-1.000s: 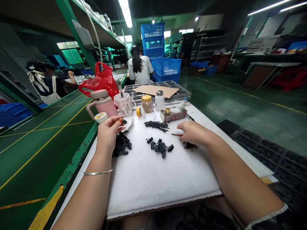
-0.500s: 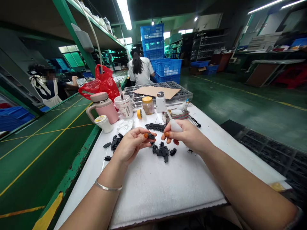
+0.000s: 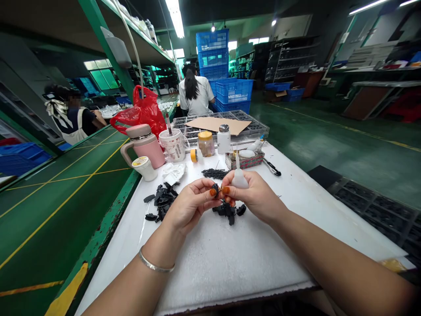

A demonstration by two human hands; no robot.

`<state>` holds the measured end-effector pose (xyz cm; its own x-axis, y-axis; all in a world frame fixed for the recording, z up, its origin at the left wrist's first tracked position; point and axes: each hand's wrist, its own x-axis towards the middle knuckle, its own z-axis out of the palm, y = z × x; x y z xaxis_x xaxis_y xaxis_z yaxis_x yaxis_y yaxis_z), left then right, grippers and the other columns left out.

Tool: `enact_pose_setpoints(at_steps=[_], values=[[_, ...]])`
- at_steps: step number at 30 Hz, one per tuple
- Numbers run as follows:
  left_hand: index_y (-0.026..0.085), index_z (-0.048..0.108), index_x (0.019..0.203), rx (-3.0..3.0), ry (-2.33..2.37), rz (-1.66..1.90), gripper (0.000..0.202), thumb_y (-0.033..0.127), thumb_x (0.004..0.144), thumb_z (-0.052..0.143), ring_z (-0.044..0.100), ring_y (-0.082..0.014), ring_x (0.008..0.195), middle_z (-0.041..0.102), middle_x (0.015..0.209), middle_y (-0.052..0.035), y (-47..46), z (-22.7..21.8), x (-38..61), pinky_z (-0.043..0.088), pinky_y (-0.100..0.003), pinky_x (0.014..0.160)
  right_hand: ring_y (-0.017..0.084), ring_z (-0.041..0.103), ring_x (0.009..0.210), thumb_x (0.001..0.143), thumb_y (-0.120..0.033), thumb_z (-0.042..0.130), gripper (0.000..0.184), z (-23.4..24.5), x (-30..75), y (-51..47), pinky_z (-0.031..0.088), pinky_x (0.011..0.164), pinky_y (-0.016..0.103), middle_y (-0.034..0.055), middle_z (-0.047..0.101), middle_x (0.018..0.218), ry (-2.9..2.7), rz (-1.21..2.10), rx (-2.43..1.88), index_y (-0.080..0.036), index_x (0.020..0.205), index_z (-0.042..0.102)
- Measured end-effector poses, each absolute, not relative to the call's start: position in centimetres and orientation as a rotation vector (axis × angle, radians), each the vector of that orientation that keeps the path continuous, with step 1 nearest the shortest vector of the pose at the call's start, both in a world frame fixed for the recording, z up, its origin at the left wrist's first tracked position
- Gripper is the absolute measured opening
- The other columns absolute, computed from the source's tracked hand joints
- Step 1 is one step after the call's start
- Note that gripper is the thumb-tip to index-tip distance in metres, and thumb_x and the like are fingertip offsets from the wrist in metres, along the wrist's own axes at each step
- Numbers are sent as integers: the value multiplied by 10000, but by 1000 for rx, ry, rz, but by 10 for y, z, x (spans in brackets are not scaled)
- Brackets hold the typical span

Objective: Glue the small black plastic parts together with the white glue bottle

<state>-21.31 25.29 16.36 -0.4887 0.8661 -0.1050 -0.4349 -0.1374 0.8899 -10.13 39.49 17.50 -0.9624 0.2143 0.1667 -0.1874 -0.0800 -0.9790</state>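
My left hand point(image 3: 194, 202) is closed, pinching a small black plastic part point(image 3: 215, 190) between thumb and fingers. Against that part come the fingertips of my right hand point(image 3: 251, 193), which also keeps a white squeeze bottle point(image 3: 240, 179) in its grip, its thin nozzle pointing up. Whether a tiny piece sits between the right fingertips is hidden. Below the hands lies a small pile of black parts point(image 3: 226, 210). To the left is a larger heap of similar black parts point(image 3: 164, 199). Beyond the fingers spreads a mound of tiny black pieces point(image 3: 213, 174).
Along the table's far side stand a pink mug point(image 3: 148, 147), a white cup point(image 3: 173, 145), a yellow-lidded jar point(image 3: 205, 144), a white pump bottle point(image 3: 224, 139) and a small box point(image 3: 246, 160). A box cutter point(image 3: 272, 167) lies right. Green conveyor point(image 3: 75, 197) runs left. Two people sit farther off.
My right hand has moved in to meet the left hand at the black part. The squeeze bottle has swung from leaning left to nearly upright. The whole view has shifted slightly.
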Motion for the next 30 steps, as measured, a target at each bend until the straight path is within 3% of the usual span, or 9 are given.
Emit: enact_pose_setpoints(at_steps=[3, 9, 15, 30], values=[[135, 624, 815, 554, 1185, 1756, 211, 176, 681, 782, 669, -135, 759, 681, 819, -33, 253, 162, -213, 556, -236, 723, 71, 518, 564, 769, -331, 702, 224, 177, -101, 392, 427, 522, 179, -8, 588, 655, -1983, 1954, -40, -129, 798, 610], [142, 649, 866, 520, 1050, 1791, 302, 194, 628, 827, 634, -80, 662, 664, 767, -14, 252, 165, -213, 536, -139, 618, 60, 457, 548, 790, -297, 682, 183, 179, -99, 389, 360, 508, 177, -30, 544, 630, -2039, 1597, -98, -134, 763, 602], [127, 636, 822, 505, 1008, 1782, 213, 162, 676, 788, 629, -73, 652, 644, 744, -17, 252, 167, -214, 521, -99, 564, 54, 457, 576, 810, -277, 669, 161, 179, -93, 386, 362, 553, 167, -38, 544, 650, -2052, 1395, -98, -149, 751, 592], [115, 641, 845, 507, 1035, 1747, 300, 192, 623, 829, 623, -75, 648, 645, 762, -21, 254, 164, -211, 528, -107, 575, 87, 537, 612, 823, -277, 640, 116, 179, -89, 384, 403, 599, 196, -15, 618, 690, -2021, 1070, -43, -173, 775, 624]])
